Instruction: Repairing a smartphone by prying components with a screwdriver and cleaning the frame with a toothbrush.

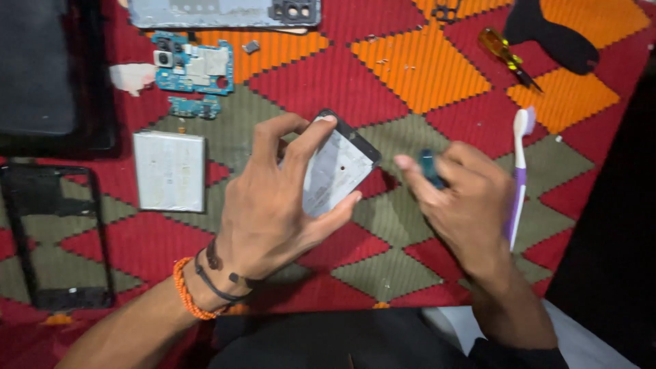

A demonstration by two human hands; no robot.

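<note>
Grey-white metal shows on the exposed face of the phone panel [335, 171], which the left hand [273, 205] is clamping at centre frame, thumb along the lower edge and fingertips curling over the upper edge. The panel is being held raised above the tabletop [410, 68], not resting on it. Its long axis is running from lower left to upper right, tilted, with the dark-rimmed short end pointing toward the upper right of the frame.

The right hand [465, 198], just right of centre, is pinching a small dark teal tool [428, 167] between thumb and fingers; its working end cannot be made out. The two hands are near each other but are not touching.

Judged from this position, the step in hand is work on the panel's upper right end. The next move is calling for bringing the tool onto that edge while the left hand is keeping the panel steady.

A white-and-purple toothbrush [519, 171] is lying just right of the right hand. A flat silver battery [169, 171] is lying to the left, with a black phone frame [55, 236] at the lower left. A blue circuit board [195, 65] and a grey back cover [219, 12] are lying at the upper left. An amber-handled screwdriver [506, 56] is lying at the upper right on the red, orange and olive woven cloth.
</note>
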